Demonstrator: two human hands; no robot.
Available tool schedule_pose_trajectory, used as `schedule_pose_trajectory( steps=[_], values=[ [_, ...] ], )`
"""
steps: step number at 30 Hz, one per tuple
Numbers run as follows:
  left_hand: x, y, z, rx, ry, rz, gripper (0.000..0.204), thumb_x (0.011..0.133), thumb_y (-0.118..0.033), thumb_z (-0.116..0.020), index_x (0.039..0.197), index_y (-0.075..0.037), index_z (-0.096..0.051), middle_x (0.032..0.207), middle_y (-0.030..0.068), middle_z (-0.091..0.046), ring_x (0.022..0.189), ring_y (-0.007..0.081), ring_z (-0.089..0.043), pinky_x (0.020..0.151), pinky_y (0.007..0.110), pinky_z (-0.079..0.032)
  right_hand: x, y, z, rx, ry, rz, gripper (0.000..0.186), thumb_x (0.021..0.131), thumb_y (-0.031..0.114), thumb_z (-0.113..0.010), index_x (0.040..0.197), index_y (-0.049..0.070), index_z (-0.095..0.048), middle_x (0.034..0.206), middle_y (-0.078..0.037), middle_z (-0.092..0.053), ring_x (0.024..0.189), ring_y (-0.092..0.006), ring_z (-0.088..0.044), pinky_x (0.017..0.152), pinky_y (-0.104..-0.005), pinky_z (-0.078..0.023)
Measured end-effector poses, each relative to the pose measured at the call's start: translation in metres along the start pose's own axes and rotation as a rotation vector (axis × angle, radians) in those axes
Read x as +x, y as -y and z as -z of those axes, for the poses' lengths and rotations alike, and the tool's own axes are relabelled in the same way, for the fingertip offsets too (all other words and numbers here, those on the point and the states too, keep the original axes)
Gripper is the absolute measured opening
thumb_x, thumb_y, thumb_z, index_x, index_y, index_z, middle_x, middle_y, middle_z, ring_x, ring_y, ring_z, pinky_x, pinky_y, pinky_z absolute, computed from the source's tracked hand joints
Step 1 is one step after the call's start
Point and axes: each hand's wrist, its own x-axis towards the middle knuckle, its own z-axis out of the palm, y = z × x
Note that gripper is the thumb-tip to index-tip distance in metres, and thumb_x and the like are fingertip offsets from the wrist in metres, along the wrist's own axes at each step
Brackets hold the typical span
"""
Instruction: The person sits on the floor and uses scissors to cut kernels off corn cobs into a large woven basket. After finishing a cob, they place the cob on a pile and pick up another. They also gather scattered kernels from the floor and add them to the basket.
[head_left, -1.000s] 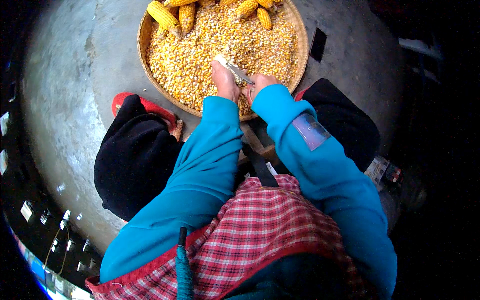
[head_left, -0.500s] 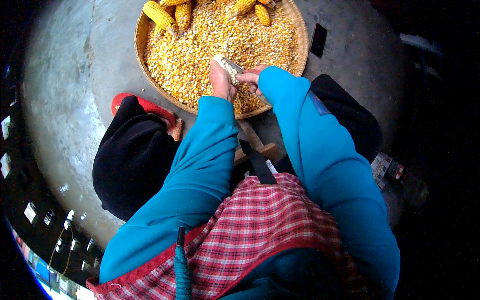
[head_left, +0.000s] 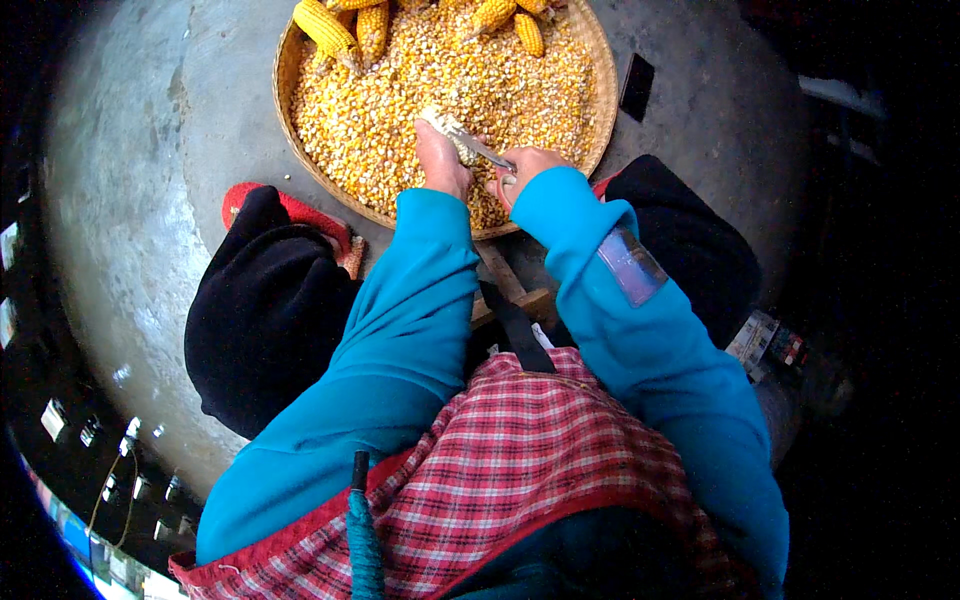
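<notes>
My left hand point(head_left: 440, 155) is closed round a pale, largely stripped corn cob point(head_left: 436, 122) above a round woven tray point(head_left: 597, 120) full of loose yellow and whitish kernels point(head_left: 360, 130). My right hand point(head_left: 530, 170) grips a metal tool point(head_left: 485, 150) that looks like scissors, its blade lying against the cob and a loop handle among my fingers. Yellow corn ears point(head_left: 325, 30) lie along the tray's far side. How much of the cob my fingers cover is hard to tell.
A black phone-like slab point(head_left: 636, 88) lies on the concrete floor point(head_left: 140, 150) right of the tray. A wooden support point(head_left: 505, 270) shows below the tray. A red slipper point(head_left: 295, 210) and a bare cob point(head_left: 352, 258) are at left, beside my black-clad knee.
Half a second ago my right hand was turned inward over the cob; it has since shifted slightly down and right, exposing more of the tool. My left hand has moved only slightly.
</notes>
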Motion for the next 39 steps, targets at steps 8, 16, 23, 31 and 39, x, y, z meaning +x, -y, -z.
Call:
schedule_pose_trajectory(
  steps=[8, 16, 23, 31, 39],
  values=[
    [0.002, 0.005, 0.004, 0.028, 0.041, 0.044, 0.044, 0.086, -0.043, -0.023, 0.097, -0.005, -0.044, 0.085, 0.0116, -0.049, 0.071, 0.0270, -0.051, 0.057, 0.043, -0.047, 0.003, 0.007, 0.000, -0.168, -0.012, -0.017, 0.019, 0.072, 0.021, -0.053, 0.079, 0.005, -0.060, 0.076, -0.019, -0.057, 0.073, -0.0349, -0.056, 0.065, -0.0424, -0.045],
    [0.004, 0.015, 0.006, 0.283, -0.130, -0.171, 0.044, 0.086, -0.035, -0.027, 0.092, 0.003, -0.049, 0.082, 0.0139, -0.053, 0.073, 0.0243, -0.051, 0.066, 0.036, -0.040, 0.064, -0.017, -0.054, -0.034, 0.024, -0.216, 0.026, 0.068, 0.032, -0.057, 0.078, 0.009, -0.063, 0.075, -0.017, -0.058, 0.069, -0.0330, -0.056, 0.063, -0.0390, -0.046],
    [0.024, 0.028, 0.021, 0.594, -0.081, -0.329, 0.046, 0.086, -0.036, -0.029, 0.088, 0.004, -0.052, 0.083, 0.0145, -0.056, 0.076, 0.0248, -0.052, 0.069, 0.036, -0.039, 0.129, -0.051, -0.081, -0.223, 0.051, -0.104, 0.036, 0.071, 0.045, -0.054, 0.082, 0.011, -0.063, 0.070, -0.014, -0.059, 0.060, -0.0268, -0.056, 0.054, -0.0356, -0.044],
    [-0.002, 0.010, 0.001, 0.025, -0.022, -0.060, 0.042, 0.087, -0.035, -0.026, 0.100, 0.000, -0.047, 0.088, 0.0116, -0.055, 0.074, 0.0227, -0.053, 0.066, 0.035, -0.043, 0.024, -0.008, -0.014, 0.038, -0.086, -0.054, 0.024, 0.069, 0.027, -0.056, 0.080, 0.006, -0.059, 0.082, -0.018, -0.058, 0.079, -0.0338, -0.055, 0.068, -0.0408, -0.044],
    [-0.015, 0.016, -0.005, 0.411, -0.063, -0.214, 0.043, 0.087, -0.034, -0.028, 0.098, 0.002, -0.049, 0.089, 0.0126, -0.054, 0.077, 0.0211, -0.051, 0.069, 0.031, -0.040, 0.057, -0.016, -0.028, -0.013, -0.034, -0.164, 0.025, 0.069, 0.026, -0.055, 0.080, 0.004, -0.059, 0.084, -0.020, -0.057, 0.080, -0.0350, -0.055, 0.070, -0.0413, -0.044]
  ],
)
